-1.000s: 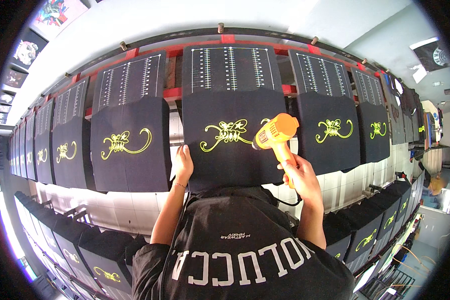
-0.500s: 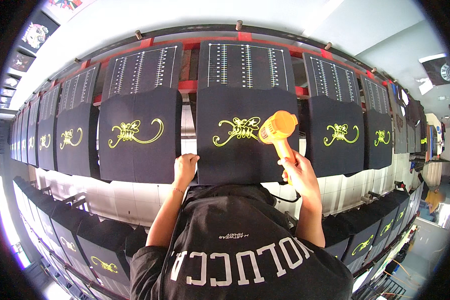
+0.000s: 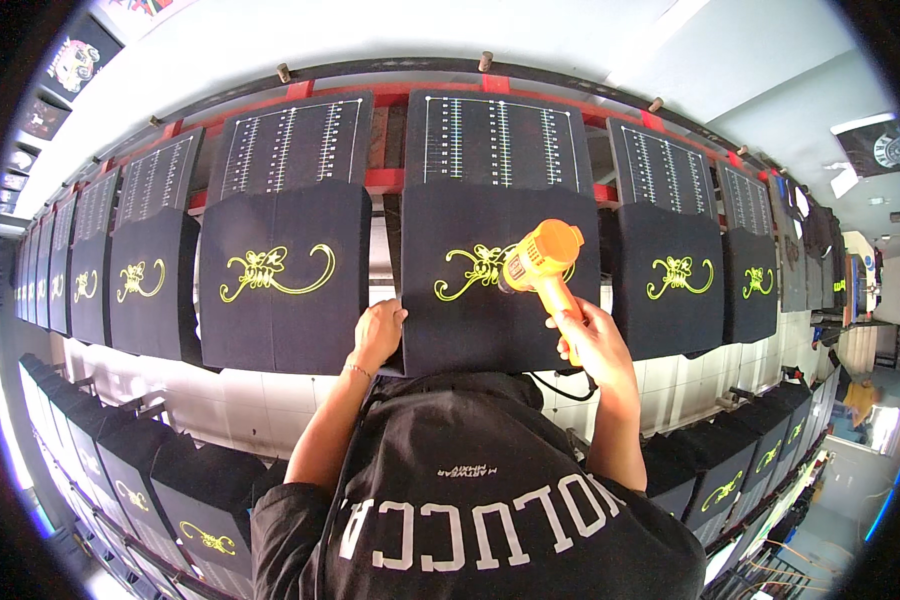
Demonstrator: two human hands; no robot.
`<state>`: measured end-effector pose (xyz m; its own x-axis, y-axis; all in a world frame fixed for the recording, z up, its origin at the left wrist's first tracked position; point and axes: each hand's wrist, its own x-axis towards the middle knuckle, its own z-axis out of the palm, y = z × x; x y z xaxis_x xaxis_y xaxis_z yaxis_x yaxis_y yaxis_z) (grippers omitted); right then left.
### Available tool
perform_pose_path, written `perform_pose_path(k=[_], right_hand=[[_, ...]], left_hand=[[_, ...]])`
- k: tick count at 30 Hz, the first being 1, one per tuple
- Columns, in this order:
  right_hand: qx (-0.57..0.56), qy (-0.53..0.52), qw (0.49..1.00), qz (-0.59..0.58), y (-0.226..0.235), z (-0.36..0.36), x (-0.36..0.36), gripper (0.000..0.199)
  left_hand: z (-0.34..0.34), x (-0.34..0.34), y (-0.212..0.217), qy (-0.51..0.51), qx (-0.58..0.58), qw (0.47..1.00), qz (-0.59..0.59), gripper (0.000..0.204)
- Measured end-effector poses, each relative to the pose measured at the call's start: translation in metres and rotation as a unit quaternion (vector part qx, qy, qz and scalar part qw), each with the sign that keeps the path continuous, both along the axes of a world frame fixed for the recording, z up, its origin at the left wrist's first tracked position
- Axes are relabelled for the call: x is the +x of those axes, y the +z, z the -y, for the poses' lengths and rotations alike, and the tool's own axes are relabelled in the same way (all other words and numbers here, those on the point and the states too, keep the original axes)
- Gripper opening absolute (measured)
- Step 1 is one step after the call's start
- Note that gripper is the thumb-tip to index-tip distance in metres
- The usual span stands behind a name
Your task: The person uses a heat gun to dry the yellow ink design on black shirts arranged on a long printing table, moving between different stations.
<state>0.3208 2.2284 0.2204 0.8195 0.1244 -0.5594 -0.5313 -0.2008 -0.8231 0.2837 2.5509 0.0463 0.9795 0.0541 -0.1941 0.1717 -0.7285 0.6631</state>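
Observation:
In front of me a black T-shirt (image 3: 460, 335) is stretched over a flat printing board, with a yellow-green scorpion-like line print (image 3: 467, 268) across it. My right hand (image 3: 600, 345) is wrapped round the handle of an orange heat gun (image 3: 550, 252). The gun's dark nozzle tilts down over the right part of the print and hides some of it. At the shirt's left edge, my left hand (image 3: 376, 335) is closed, fingertips pinching the cloth at the board's side.
More black shirts with the same print lie on boards either side, such as the left neighbour (image 3: 280, 225) and right neighbour (image 3: 670, 315). A red metal frame (image 3: 385, 180) carries them. Behind me runs a second row of boards (image 3: 210, 500). A dark cord (image 3: 565, 392) hangs below the gun.
The heat gun has shifted left over the print, covering more of its right part. My left hand stays at the shirt's edge, and the whole view has moved slightly.

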Motion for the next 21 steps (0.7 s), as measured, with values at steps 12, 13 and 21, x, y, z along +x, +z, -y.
perform_pose_path(k=[12, 13, 21], right_hand=[[-0.010, -0.007, 1.000, 0.013, -0.002, -0.015, 0.009, 0.029], [-0.012, -0.012, 1.000, 0.011, -0.002, -0.016, 0.011, 0.028], [-0.041, -0.019, 0.999, 0.023, -0.004, -0.022, 0.026, 0.039]], left_hand=[[-0.005, -0.007, 0.010, -0.038, 0.021, 0.996, -0.081, 0.023], [-0.005, -0.012, 0.013, -0.047, 0.022, 0.995, -0.085, 0.023], [-0.007, -0.001, 0.006, -0.032, 0.011, 0.997, -0.072, 0.024]])
